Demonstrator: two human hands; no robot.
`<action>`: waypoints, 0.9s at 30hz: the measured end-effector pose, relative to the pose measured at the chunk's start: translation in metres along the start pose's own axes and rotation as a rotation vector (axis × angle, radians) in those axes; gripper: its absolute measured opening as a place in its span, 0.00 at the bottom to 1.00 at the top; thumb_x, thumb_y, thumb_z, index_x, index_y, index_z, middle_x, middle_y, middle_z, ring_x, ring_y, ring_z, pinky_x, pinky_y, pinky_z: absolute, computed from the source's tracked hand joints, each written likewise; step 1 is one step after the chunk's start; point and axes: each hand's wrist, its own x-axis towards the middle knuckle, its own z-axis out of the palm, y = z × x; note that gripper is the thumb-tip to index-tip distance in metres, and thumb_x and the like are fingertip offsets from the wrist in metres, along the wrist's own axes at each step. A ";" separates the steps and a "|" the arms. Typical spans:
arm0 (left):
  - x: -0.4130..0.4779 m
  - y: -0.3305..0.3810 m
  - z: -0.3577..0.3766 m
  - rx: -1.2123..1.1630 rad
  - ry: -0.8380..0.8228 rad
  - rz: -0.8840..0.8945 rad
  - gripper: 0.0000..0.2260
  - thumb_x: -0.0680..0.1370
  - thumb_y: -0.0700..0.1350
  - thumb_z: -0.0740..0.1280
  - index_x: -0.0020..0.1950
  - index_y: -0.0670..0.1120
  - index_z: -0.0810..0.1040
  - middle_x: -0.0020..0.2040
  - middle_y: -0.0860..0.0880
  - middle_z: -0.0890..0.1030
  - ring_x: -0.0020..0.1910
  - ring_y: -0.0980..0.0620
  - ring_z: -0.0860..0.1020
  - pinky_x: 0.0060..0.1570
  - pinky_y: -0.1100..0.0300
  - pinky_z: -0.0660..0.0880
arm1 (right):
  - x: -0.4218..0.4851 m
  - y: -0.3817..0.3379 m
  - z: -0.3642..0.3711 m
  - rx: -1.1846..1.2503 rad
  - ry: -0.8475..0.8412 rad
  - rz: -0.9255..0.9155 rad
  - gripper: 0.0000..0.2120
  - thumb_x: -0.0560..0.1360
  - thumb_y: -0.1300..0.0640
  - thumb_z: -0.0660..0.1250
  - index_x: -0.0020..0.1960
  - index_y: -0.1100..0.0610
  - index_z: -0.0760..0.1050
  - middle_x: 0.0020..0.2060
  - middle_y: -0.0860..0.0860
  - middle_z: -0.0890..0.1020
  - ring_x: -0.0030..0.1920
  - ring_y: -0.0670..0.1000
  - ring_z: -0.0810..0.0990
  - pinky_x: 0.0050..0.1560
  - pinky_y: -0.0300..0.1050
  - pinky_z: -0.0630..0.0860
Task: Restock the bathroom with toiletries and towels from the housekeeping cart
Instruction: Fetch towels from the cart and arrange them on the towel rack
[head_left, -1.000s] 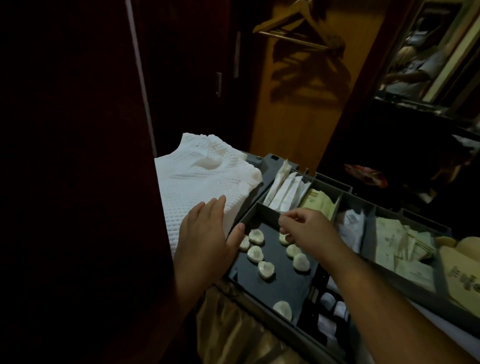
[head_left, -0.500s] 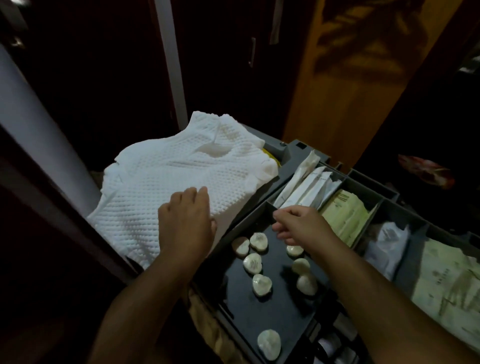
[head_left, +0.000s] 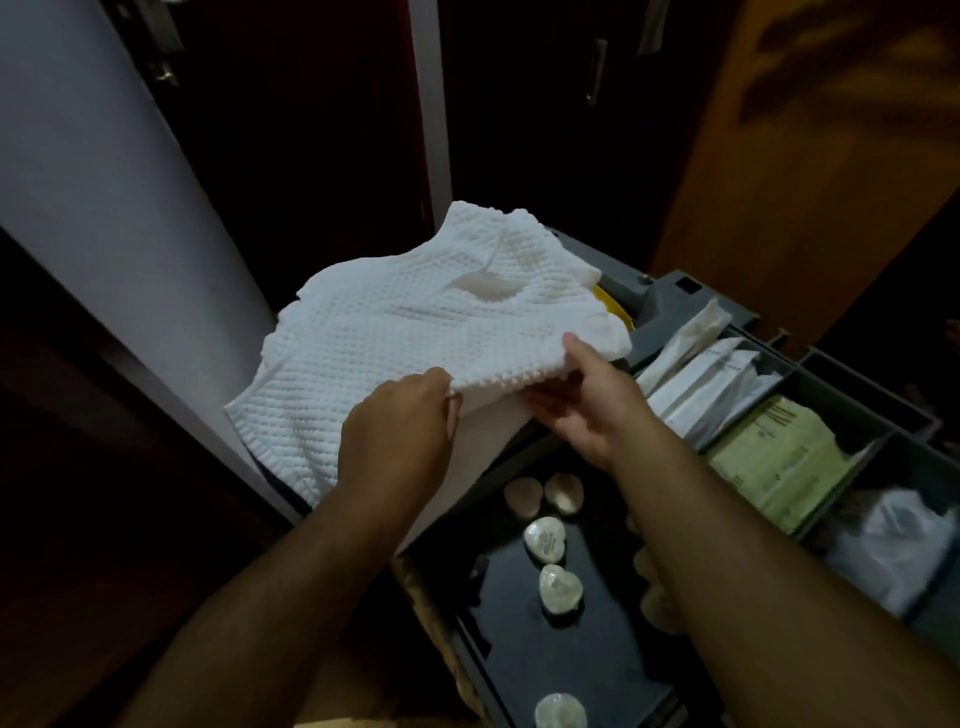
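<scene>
Pale wall panel (head_left: 104, 182) fills the upper left, and an orange-brown wooden door (head_left: 810, 156) the upper right, with dark space between. Grey housekeeping cart (head_left: 670, 306) runs from centre to lower right, its top split into compartments.

White waffle towel (head_left: 415, 322) is folded and sits on the cart's left end. Its near edge is lifted off the stack below, while the far part lies flat. A bit of something yellow (head_left: 615, 309) shows under its right corner; can't tell what it is.

Black flat compartment (head_left: 545, 654) is in front, just right of the towel. Green paper packets (head_left: 779, 457) fill one bin on the right. White sachets (head_left: 696, 374) lean in the bin behind them. Crumpled white wrapped items (head_left: 893, 545) fill the bin nearer the right edge.

Left hand (head_left: 400, 431) is at the towel's near edge, fingers curled under the raised fold and gripping it. Right hand (head_left: 592, 405) is at the towel's right corner, thumb on top, fingers underneath, pinching the edge. The hands are close together but not touching.

Small heart-shaped soaps (head_left: 544, 538) are scattered loose on the black compartment. Several lie below the right forearm, some partly hidden by it, and one is near the bottom edge.
</scene>
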 end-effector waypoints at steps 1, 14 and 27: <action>-0.002 -0.001 -0.002 -0.029 -0.011 -0.011 0.12 0.83 0.51 0.60 0.43 0.46 0.73 0.38 0.51 0.76 0.38 0.49 0.72 0.35 0.55 0.63 | 0.007 -0.005 0.001 0.074 0.024 -0.032 0.15 0.79 0.50 0.69 0.63 0.55 0.75 0.57 0.57 0.83 0.55 0.58 0.83 0.50 0.57 0.83; -0.016 0.010 -0.014 -0.218 -0.142 -0.065 0.18 0.79 0.56 0.66 0.67 0.52 0.78 0.63 0.52 0.81 0.65 0.50 0.75 0.63 0.57 0.70 | -0.011 -0.011 -0.001 -0.808 0.364 -0.525 0.28 0.77 0.58 0.67 0.75 0.52 0.66 0.65 0.53 0.77 0.63 0.57 0.77 0.55 0.45 0.73; -0.079 0.029 -0.023 -0.803 -0.226 -0.156 0.26 0.82 0.62 0.55 0.38 0.49 0.84 0.34 0.52 0.84 0.33 0.57 0.80 0.40 0.58 0.76 | -0.087 0.000 -0.033 0.151 0.246 -0.307 0.23 0.76 0.72 0.62 0.66 0.54 0.74 0.57 0.54 0.82 0.55 0.57 0.82 0.53 0.62 0.82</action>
